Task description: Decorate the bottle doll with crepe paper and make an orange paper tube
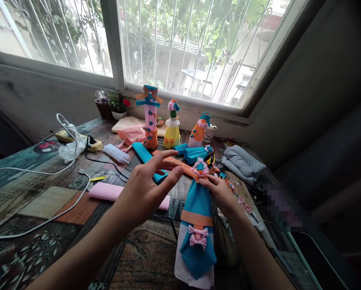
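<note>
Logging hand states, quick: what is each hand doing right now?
Left hand: open, fingers spread, holding nothing, raised above the pink roll.
Right hand: pinching the neck of the blue dressed bottle, just under its flower top.

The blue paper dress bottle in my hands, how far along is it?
Done: blue paper dress bottle wears an orange band and pink bow. In hand: right hand pinches the pink flower topper at its neck; left hand hovers open. Whether the topper is fixed cannot be told.

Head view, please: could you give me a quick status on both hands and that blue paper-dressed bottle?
Left hand open, raised above the pink paper roll. Right hand pinching the neck of the blue paper-dressed bottle, below its pink flower. Orange strip lies behind.
</note>
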Demonstrator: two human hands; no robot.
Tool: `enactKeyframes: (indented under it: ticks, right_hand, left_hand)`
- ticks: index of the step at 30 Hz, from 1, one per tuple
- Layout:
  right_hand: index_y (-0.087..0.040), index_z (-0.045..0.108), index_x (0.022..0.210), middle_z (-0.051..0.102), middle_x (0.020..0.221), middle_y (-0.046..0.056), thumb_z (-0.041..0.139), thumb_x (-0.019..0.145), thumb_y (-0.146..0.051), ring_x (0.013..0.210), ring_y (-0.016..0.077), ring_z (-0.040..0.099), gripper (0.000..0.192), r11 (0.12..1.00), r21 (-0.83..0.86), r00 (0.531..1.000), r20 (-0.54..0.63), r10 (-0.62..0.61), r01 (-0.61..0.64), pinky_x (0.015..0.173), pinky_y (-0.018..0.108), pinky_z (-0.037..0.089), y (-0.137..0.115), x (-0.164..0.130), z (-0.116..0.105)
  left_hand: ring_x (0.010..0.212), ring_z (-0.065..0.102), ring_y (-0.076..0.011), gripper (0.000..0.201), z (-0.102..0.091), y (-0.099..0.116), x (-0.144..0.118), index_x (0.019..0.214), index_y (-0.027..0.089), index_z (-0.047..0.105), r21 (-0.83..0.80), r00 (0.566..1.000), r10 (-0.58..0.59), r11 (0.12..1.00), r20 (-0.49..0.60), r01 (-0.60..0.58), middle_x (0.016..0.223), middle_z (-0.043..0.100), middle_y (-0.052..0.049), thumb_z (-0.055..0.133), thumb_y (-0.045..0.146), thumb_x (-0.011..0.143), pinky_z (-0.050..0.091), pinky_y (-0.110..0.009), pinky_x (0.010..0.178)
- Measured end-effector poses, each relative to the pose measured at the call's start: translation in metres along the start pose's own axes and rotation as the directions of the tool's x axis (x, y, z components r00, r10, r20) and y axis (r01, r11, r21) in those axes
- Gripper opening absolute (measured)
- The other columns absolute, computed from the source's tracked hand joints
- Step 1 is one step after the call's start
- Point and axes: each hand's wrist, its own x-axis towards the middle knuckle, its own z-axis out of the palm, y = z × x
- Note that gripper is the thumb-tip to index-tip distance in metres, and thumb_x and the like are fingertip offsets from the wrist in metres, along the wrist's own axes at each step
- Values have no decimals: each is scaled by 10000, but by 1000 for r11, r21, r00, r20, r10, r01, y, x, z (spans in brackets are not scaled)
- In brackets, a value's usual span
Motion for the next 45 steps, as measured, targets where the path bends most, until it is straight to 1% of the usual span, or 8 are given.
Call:
enactKeyframes:
  ticks: [6, 12, 15, 17, 20, 29, 36, 45]
  right_hand:
    - [-125, 744, 876, 742, 838, 92, 676, 686, -430, 799, 268, 655, 366, 987, -159, 998, -59, -2, -7, 698, 346, 482, 36, 28, -8]
    - [-155, 674, 710, 666, 733, 82, 657, 728, -480, 750, 254, 598, 325, 938, -329, 976, -143, -164, 109, 705, 340, 429, -4, -1, -22]
    - [-178, 628, 756, 616, 701, 24, 539, 821, -543, 678, 179, 578, 382, 942, -260, 976, 6, -216, 210, 633, 271, 437, -30, -32, -11]
    - [-172, 617, 768, 579, 675, 4, 534, 843, -536, 647, 148, 548, 381, 955, -110, 946, 211, -248, 275, 603, 244, 422, -38, -50, 0]
    - [-169, 637, 786, 567, 676, -8, 570, 839, -515, 642, 126, 518, 356, 943, -36, 894, 333, -299, 329, 597, 226, 398, -40, -66, 13]
    - [-175, 650, 731, 626, 664, -12, 658, 803, -430, 634, 118, 544, 265, 932, -33, 896, 288, -337, 361, 606, 215, 400, -49, -81, 15]
    - [-179, 656, 697, 644, 643, -26, 707, 770, -258, 611, 105, 543, 119, 934, -97, 916, 250, -312, 345, 593, 212, 401, -54, -88, 15]
    - [-170, 633, 663, 643, 638, -15, 710, 774, -268, 610, 104, 553, 168, 851, -204, 870, 218, -443, 484, 610, 215, 420, -61, -106, 24]
  left_hand:
    - [974, 651, -271, 484, 0, 5, 1, 1233, 180, 523, 149, 1000, -14, 989, 27, 10, 1014, 718, -96, 507, 498, 868, 487, -376, 844]
    - [924, 656, -235, 393, 2, 6, 0, 1169, 204, 575, 160, 997, 10, 987, 83, -23, 974, 719, -56, 542, 450, 865, 487, -341, 847]
    - [862, 647, -193, 234, 7, 10, -3, 1034, 211, 642, 89, 983, 95, 990, 155, -109, 942, 708, -36, 584, 355, 859, 494, -284, 798]
    - [845, 636, -174, 154, 12, 12, -6, 963, 197, 665, 19, 964, 181, 982, 197, -188, 907, 695, -34, 603, 285, 854, 490, -254, 768]
    - [827, 627, -151, 104, 17, 11, -12, 931, 179, 675, -87, 924, 306, 952, 229, -294, 876, 676, -30, 614, 196, 849, 484, -230, 741]
    - [765, 604, -107, 102, 12, 16, -16, 861, 144, 675, -110, 849, 421, 906, 318, -408, 810, 635, -19, 601, 80, 835, 462, -181, 714]
    - [763, 602, -116, 107, 5, 13, -16, 898, 177, 663, -73, 812, 381, 918, 443, -391, 823, 656, -17, 581, 124, 855, 448, -202, 705]
    - [693, 521, -105, 118, -3, 17, -26, 817, 192, 526, 32, 758, 391, 879, 522, -476, 752, 557, 24, 495, 117, 901, 392, -194, 629]
